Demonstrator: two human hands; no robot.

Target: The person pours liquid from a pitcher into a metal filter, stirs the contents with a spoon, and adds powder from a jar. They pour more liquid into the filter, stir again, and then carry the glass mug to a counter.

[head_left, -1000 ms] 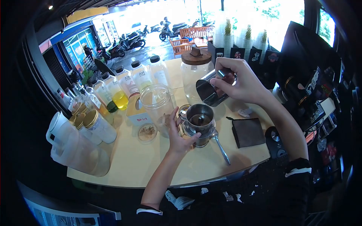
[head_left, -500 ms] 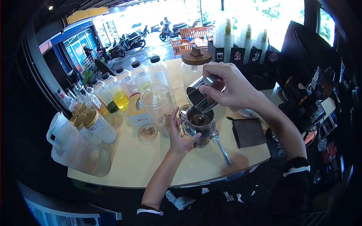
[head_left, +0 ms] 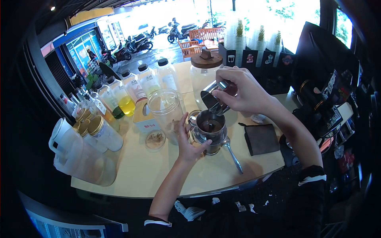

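Note:
My right hand [head_left: 240, 89] grips a shiny metal pitcher [head_left: 209, 98], tilted with its lip down over a metal cup [head_left: 213, 137]. Dark contents show inside the cup, which stands on the table. Around the cup's left side and front, my left hand [head_left: 191, 142] rests with its thumb and fingers spread against it. A spoon [head_left: 234, 158] lies just right of the cup. Left of it stands an open clear jar [head_left: 164, 109], and behind is a glass jar with a wooden lid [head_left: 206, 60].
A plastic jug [head_left: 85, 162] and gold-lidded jars [head_left: 105, 133] stand at the left. Bottles [head_left: 127, 104] line the back left beside a small box [head_left: 145, 123]. A dark folded cloth [head_left: 262, 140] lies right of the spoon. Stacked cups [head_left: 236, 41] stand behind.
The pitcher in my right hand has shifted slightly right and its tilt has changed a little. My left hand stays at the cup.

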